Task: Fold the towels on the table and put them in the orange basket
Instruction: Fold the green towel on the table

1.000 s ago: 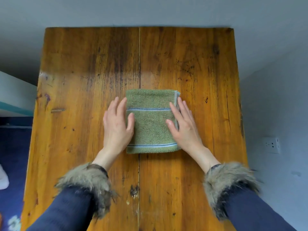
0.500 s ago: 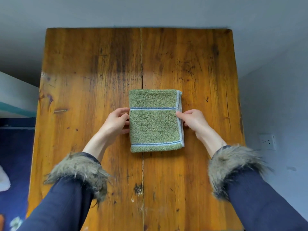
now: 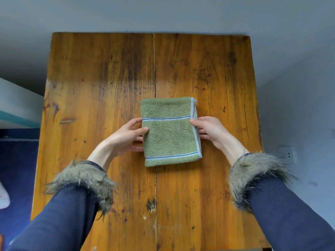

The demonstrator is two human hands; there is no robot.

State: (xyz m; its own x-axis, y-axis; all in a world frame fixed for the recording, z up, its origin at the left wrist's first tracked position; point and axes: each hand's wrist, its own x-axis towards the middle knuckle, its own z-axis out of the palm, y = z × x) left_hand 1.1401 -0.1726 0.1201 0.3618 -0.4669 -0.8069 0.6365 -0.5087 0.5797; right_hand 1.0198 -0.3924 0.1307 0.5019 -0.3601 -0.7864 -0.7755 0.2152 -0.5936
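A folded green towel with two blue-and-white stripes lies in the middle of the wooden table. My left hand grips its left edge, thumb on top and fingers tucked under. At the towel's right edge my right hand grips the same way, thumb over the layered hem. The orange basket is out of view.
The table reaches to a grey wall at the back. A wall socket sits low on the right wall. Dark blue floor shows at the left, with a white object at the frame's edge.
Both hands lay flat on the towel a second ago. They slid out to its side edges and now pinch it, thumbs on top.
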